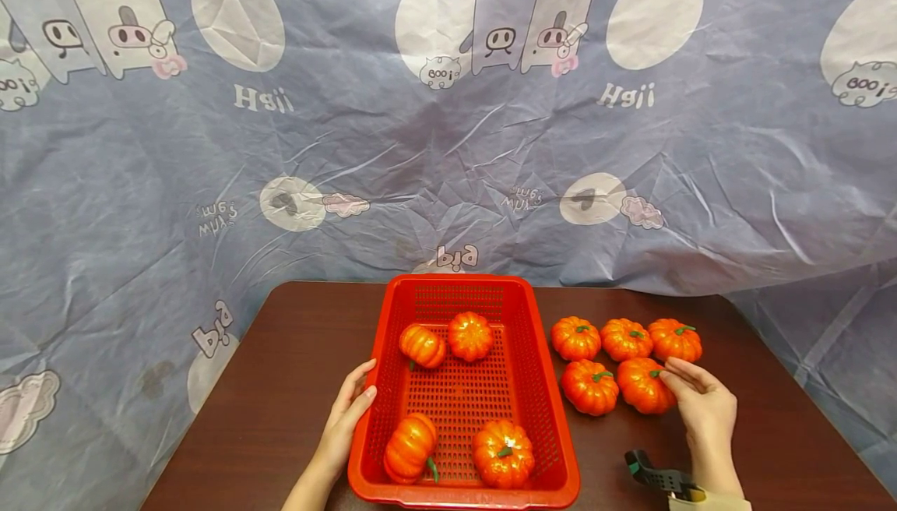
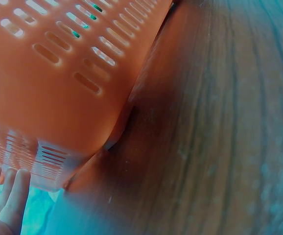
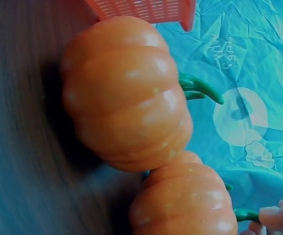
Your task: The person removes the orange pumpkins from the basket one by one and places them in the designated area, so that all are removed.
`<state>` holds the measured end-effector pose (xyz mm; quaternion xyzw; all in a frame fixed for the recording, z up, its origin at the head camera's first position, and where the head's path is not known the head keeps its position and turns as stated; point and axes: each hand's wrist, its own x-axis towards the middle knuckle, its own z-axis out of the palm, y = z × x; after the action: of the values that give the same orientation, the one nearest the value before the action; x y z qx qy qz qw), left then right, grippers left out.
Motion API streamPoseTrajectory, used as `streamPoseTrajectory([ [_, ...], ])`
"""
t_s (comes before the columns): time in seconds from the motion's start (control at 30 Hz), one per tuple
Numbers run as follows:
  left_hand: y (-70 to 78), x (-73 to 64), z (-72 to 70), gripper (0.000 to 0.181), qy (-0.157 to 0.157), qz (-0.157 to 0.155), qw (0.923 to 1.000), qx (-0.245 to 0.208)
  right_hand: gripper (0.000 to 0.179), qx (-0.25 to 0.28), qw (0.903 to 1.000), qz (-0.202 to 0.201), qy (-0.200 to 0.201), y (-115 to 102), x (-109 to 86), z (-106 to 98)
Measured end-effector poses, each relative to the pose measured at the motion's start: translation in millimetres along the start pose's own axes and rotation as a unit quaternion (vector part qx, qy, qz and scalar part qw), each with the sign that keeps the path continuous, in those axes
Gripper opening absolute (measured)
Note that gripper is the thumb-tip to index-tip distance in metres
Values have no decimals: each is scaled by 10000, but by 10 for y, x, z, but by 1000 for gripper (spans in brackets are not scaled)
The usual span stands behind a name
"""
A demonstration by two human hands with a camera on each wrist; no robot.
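Note:
In the head view a red plastic basket [image 1: 554,417] stands mid-table with several small orange pumpkins in it, one being the front right pumpkin [image 1: 503,455]. My left hand [image 1: 343,417] rests against the basket's left rim; in the left wrist view its fingers [image 2: 16,198] look straight beside the slotted wall. Right of the basket, my right hand [image 1: 704,406] pinches the green stem [image 3: 247,215] of the front-row pumpkin [image 1: 643,386]. That pumpkin sits beside another pumpkin [image 1: 589,388], which looms large in the right wrist view.
Behind the pinched pumpkin is a back row of pumpkins: left [image 1: 575,338], middle [image 1: 627,340] and right [image 1: 674,340]. The brown wooden table [image 1: 280,394] ends at a grey-blue printed cloth [image 1: 448,145]. A black strap device [image 1: 659,478] is at the right wrist.

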<state>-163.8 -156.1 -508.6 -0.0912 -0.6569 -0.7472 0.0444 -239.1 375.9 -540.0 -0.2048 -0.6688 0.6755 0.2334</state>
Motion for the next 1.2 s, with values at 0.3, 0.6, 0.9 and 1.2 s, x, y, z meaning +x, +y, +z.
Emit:
streamPoseTrajectory([
  [0.3,-3,4,1,42,-14,35,10000,-34,37,25,10000,-11,7,39,-2,18],
  [0.6,-13,6,-1,42,5,45,10000,-13,38,158,9998,-130,-3,40,7,32],
  [0.9,-11,4,0,42,-52,87,9999,-105,41,685,9970,-216,287,64,67,-7],
  [1.2,-11,8,0,43,11,34,10000,53,38,820,9941,-696,-105,-472,-256,96],
])
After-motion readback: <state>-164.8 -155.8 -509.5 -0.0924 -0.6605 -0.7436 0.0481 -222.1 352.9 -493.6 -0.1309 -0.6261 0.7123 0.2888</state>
